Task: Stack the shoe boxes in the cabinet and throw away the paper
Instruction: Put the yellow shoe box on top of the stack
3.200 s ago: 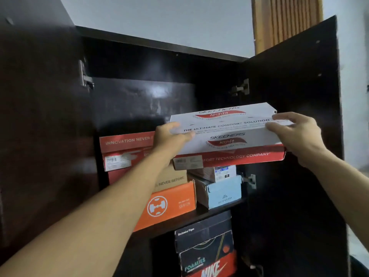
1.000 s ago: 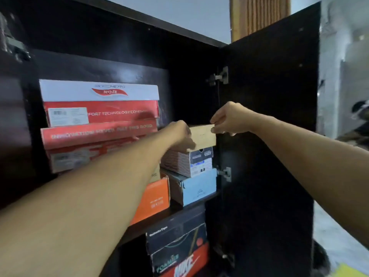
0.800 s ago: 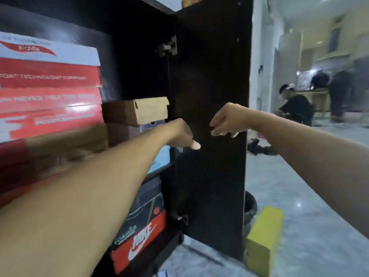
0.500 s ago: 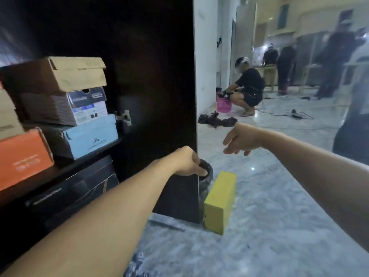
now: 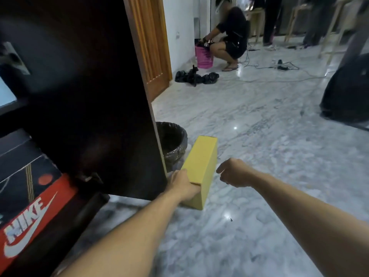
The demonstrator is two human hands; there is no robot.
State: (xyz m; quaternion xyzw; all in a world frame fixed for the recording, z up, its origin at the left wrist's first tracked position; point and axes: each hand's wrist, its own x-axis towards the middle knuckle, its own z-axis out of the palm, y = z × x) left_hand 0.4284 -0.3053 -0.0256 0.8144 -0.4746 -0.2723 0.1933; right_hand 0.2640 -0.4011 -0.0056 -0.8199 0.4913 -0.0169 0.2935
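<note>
1. The yellow shoe box [image 5: 201, 168] is stood on the marble floor [image 5: 259, 136], beside the black bin [image 5: 173, 142].
2. Its near left edge is gripped by the left hand [image 5: 180, 183].
3. The right hand [image 5: 232, 172] is loosely curled, just beside the box, holding nothing.

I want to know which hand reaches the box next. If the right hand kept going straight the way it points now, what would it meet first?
Most likely the yellow box: the right hand points left toward its right side, a small gap away. Depth is uncertain in this single view.
</note>
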